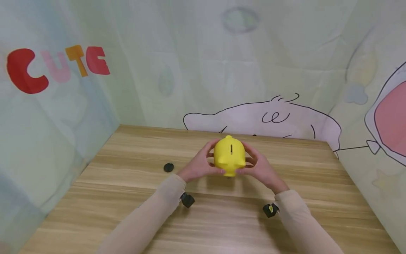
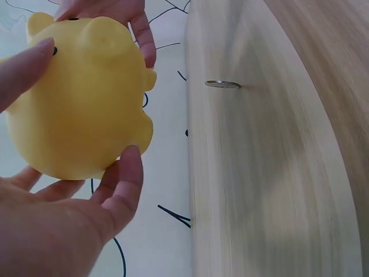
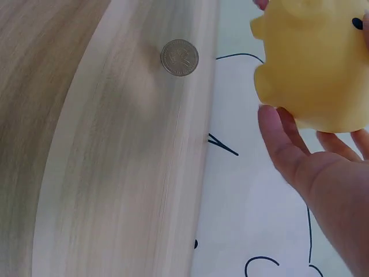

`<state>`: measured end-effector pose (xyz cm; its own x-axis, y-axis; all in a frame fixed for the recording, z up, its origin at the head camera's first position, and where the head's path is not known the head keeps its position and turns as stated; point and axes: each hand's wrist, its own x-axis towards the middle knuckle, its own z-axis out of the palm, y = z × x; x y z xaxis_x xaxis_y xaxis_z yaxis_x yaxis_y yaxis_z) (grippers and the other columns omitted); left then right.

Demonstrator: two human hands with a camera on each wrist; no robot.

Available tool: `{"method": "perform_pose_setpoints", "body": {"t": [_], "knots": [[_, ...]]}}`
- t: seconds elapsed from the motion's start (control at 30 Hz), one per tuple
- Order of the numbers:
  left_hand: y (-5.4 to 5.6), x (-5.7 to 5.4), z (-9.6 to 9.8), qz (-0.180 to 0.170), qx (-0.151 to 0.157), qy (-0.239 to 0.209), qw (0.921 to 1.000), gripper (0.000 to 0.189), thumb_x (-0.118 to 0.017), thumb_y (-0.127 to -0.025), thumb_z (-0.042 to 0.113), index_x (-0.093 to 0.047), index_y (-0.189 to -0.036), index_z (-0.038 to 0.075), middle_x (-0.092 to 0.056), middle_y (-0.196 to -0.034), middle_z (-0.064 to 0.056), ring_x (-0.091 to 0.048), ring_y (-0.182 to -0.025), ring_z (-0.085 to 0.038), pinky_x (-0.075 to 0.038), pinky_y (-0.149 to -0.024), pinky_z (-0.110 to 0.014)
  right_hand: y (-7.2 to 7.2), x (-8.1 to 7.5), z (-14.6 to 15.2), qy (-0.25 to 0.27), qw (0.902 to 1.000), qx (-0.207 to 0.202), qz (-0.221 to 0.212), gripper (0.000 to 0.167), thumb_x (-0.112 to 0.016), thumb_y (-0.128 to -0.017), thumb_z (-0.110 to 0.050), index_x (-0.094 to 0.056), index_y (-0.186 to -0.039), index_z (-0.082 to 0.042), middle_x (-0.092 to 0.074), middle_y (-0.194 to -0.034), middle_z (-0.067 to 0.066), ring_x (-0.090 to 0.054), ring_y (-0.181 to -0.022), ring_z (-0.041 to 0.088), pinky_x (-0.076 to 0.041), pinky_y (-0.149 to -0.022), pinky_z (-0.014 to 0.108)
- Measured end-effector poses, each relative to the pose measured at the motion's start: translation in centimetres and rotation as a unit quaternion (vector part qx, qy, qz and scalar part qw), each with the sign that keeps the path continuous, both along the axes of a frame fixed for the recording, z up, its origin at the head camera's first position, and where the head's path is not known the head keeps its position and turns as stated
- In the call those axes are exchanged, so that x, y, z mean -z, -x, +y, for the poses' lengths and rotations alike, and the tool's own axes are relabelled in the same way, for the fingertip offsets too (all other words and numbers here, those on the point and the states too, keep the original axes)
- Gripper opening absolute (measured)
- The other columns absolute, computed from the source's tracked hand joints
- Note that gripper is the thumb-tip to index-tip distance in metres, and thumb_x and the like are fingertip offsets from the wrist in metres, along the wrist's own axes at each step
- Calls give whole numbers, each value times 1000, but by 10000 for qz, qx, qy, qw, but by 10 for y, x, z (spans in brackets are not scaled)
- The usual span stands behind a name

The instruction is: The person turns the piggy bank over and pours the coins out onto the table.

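A yellow piggy bank (image 1: 226,153) is held up above the wooden table between both hands, its dark coin slot facing up. My left hand (image 1: 197,164) grips its left side, with the thumb near the front and the fingers curved around the body. On the opposite side, my right hand (image 1: 262,170) grips it in the same way. Beneath the bank, a silver coin (image 3: 179,57) shows its round face in the right wrist view; the left wrist view has that coin (image 2: 222,84) almost edge-on, a faint shadow beside it.
To the left of my left hand, a small black disc (image 1: 168,167) lies on the wooden table (image 1: 127,197). A printed cloth (image 1: 203,70) with cartoon drawings and letters hangs behind and along the sides. Each wrist carries a small black camera (image 1: 187,200).
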<state>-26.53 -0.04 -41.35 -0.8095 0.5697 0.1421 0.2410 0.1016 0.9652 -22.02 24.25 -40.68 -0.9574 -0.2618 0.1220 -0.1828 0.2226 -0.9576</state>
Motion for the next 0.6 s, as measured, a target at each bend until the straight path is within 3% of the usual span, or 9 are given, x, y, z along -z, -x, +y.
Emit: {"method": "perform_pose_setpoints", "body": {"t": [0.2, 0.4, 0.6], "knots": [[-1, 1, 0, 354, 35, 3, 9994, 112, -88, -70, -3, -23, -156, 25, -24, -160, 0, -38, -135, -30, -47, -97, -44, -2, 2, -6, 174, 9988, 17, 460, 102, -82, -72, 10, -28, -156, -11, -25, -161, 10, -42, -133, 43, -42, -102, 50], [-3, 3, 0, 817, -64, 77, 9966, 110, -88, -71, -2, -23, -155, 25, -28, -157, 2, -37, -138, -26, -47, -97, -42, -2, 5, -8, -25, 9939, 7, 1102, 101, -84, -72, 9, -28, -155, -8, -29, -159, 11, -41, -133, 42, -38, -104, 54], [-4, 8, 1, 1312, -114, 139, 9912, 110, -87, -73, -2, -19, -156, 21, -27, -158, -1, -36, -140, -29, -47, -97, -42, -5, 7, -8, -141, 9903, 61, 1377, 102, -84, -72, 10, -29, -155, -14, -32, -157, 7, -40, -136, 40, -39, -104, 53]]}}
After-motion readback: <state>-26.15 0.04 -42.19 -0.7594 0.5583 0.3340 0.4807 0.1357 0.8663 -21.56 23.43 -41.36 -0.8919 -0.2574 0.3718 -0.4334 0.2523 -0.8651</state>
